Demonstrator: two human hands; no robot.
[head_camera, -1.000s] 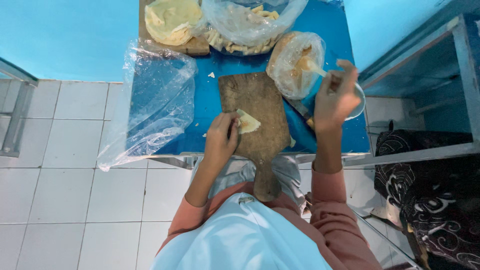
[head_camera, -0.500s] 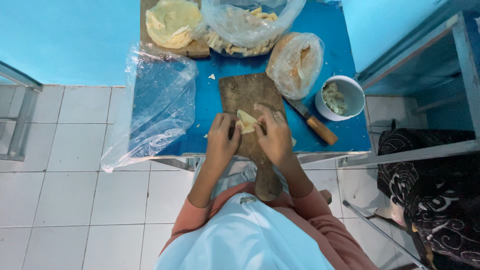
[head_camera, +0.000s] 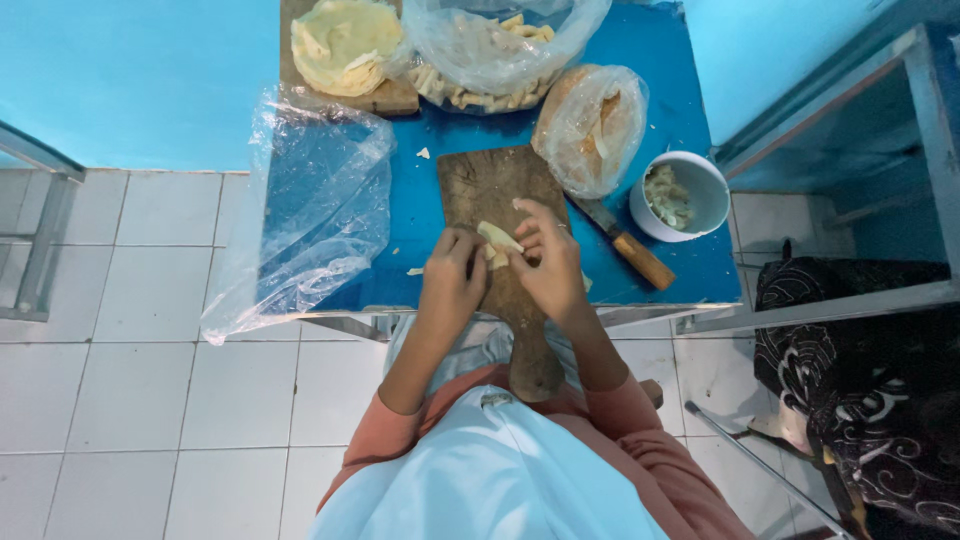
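Observation:
Both hands meet over a brown wooden cutting board (head_camera: 490, 185) on a blue table (head_camera: 430, 215). My left hand (head_camera: 452, 275) and my right hand (head_camera: 545, 258) together pinch a small pale yellow dough wrapper (head_camera: 497, 240), folding it between the fingertips. The board's handle (head_camera: 535, 365) points toward my body. A white bowl (head_camera: 680, 195) with light filling stands to the right of my right hand. A knife with a wooden handle (head_camera: 630, 250) lies between the board and the bowl.
An empty clear plastic bag (head_camera: 310, 220) hangs over the table's left edge. At the back are a stack of round yellow wrappers (head_camera: 345, 45), a bag of folded pieces (head_camera: 490, 50) and a bagged brown item (head_camera: 590, 125). White floor tiles (head_camera: 130, 390) lie below. A metal frame (head_camera: 860, 160) stands right.
My right hand came back from the white bowl on the right to the wrapper over the board. Both hands now hold the wrapper together; the left hand hardly moved.

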